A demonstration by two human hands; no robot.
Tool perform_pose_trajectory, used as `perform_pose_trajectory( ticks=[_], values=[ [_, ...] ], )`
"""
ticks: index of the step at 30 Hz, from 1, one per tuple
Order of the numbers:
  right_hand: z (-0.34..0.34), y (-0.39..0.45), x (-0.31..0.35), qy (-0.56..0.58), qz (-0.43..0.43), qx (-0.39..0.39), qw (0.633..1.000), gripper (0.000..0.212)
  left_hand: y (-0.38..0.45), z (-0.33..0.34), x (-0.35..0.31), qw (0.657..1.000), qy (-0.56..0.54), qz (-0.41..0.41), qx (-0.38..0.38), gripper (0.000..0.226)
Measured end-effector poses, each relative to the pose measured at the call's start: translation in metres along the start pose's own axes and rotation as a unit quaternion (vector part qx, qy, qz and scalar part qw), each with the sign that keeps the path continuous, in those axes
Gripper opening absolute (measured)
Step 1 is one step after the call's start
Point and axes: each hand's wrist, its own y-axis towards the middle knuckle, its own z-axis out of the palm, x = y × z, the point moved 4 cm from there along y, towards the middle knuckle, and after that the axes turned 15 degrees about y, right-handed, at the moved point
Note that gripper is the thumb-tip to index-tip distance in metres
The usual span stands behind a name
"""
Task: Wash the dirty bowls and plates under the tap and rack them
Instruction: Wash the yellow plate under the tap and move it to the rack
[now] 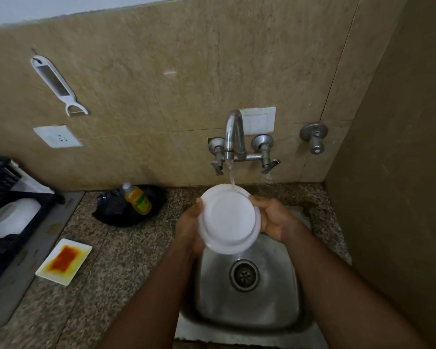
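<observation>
Over the sink (247, 306), left hand (189, 222) and right hand (275, 217) are gripping one round plate (228, 219) under the running tap (233, 137); one stained square plate (64, 261) is sitting on the counter's left side, one bowl (13, 217) racked.

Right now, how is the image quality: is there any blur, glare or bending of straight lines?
Head view: wide-angle bending curves the wall top and the tile joints; the left edge is smeared, so the black rack and the bowl in it look soft; the round plate under the tap is washed out to flat white; the steel sink shows soft reflections; the stained square plate stays fairly sharp.
</observation>
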Motion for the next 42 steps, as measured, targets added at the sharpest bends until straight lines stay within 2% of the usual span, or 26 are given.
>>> perform_pose_trajectory(
  ticks=[2,4,7,9,12,13,14,16,19,20,22,24,26,28,30,32,33,35,36,37,39,40,42],
  values=[
    [-0.004,-0.004,-0.001,0.023,-0.005,0.003,1.000,0.035,0.012,-0.009,0.006,0.995,0.063,-0.003,-0.074,0.032],
    [-0.003,-0.009,-0.001,0.019,-0.016,-0.026,0.999,0.029,0.028,-0.016,0.013,0.973,0.178,0.002,-0.150,0.031],
    [0.004,-0.010,0.004,0.038,-0.056,-0.093,0.993,0.022,0.041,0.004,0.019,0.945,0.293,0.063,-0.133,0.040],
    [0.008,-0.010,0.006,0.070,-0.090,-0.132,0.985,0.017,0.040,0.023,0.022,0.885,0.423,0.130,-0.148,0.058],
    [0.012,-0.016,0.011,0.051,-0.165,-0.196,0.965,0.018,0.029,0.054,0.031,0.743,0.603,0.252,-0.143,0.076],
    [0.014,-0.021,0.012,0.032,-0.186,-0.220,0.957,0.017,0.025,0.064,0.038,0.731,0.607,0.296,-0.105,0.075],
    [0.014,-0.025,0.011,0.028,-0.199,-0.239,0.950,0.015,0.026,0.071,0.040,0.755,0.574,0.311,-0.064,0.071],
    [0.014,-0.033,0.005,0.049,-0.210,-0.245,0.945,0.007,0.041,0.076,0.040,0.823,0.494,0.282,0.001,0.067],
    [0.016,-0.045,-0.009,0.043,-0.213,-0.231,0.948,0.006,0.078,0.072,0.027,0.899,0.411,0.148,0.028,0.072],
    [0.018,-0.047,-0.013,0.032,-0.218,-0.233,0.947,0.007,0.086,0.069,0.024,0.913,0.396,0.093,0.025,0.071],
    [0.023,-0.049,-0.013,-0.009,-0.247,-0.244,0.938,0.009,0.089,0.070,0.019,0.923,0.380,0.061,0.000,0.064],
    [0.027,-0.046,-0.006,-0.055,-0.261,-0.254,0.930,0.012,0.080,0.077,0.015,0.928,0.361,0.088,-0.023,0.076],
    [0.028,-0.039,0.003,-0.103,-0.264,-0.261,0.923,0.012,0.060,0.087,0.020,0.946,0.316,0.078,0.001,0.088],
    [0.034,-0.034,0.010,-0.202,-0.280,-0.236,0.908,0.014,0.046,0.086,0.033,0.973,0.228,0.030,0.018,0.079],
    [0.041,-0.032,0.010,-0.314,-0.293,-0.167,0.887,0.024,0.038,0.071,0.033,0.992,0.124,-0.008,0.018,0.064],
    [0.045,-0.040,0.003,-0.427,-0.313,-0.092,0.844,0.039,0.040,0.048,0.025,0.997,0.059,-0.033,0.024,0.068],
    [0.045,-0.045,-0.002,-0.491,-0.331,-0.061,0.803,0.044,0.040,0.039,0.020,0.998,0.037,-0.048,0.032,0.069],
    [0.040,-0.053,-0.015,-0.627,-0.345,-0.007,0.698,0.050,0.040,0.026,0.012,0.996,0.030,-0.075,0.035,0.064],
    [0.038,-0.055,-0.021,-0.676,-0.338,0.014,0.655,0.055,0.040,0.025,0.010,0.995,0.046,-0.077,0.037,0.057],
    [0.036,-0.057,-0.026,-0.700,-0.338,0.031,0.628,0.061,0.038,0.024,0.010,0.993,0.075,-0.079,0.033,0.048],
    [0.030,-0.058,-0.030,-0.722,-0.345,0.052,0.597,0.070,0.040,0.018,0.017,0.984,0.153,-0.087,0.008,0.035],
    [0.028,-0.061,-0.031,-0.722,-0.353,0.053,0.593,0.070,0.039,0.015,0.020,0.978,0.190,-0.086,0.000,0.033],
    [0.018,-0.064,-0.026,-0.692,-0.385,0.033,0.610,0.061,0.035,0.011,0.025,0.967,0.241,-0.079,0.002,0.031]
  ],
)
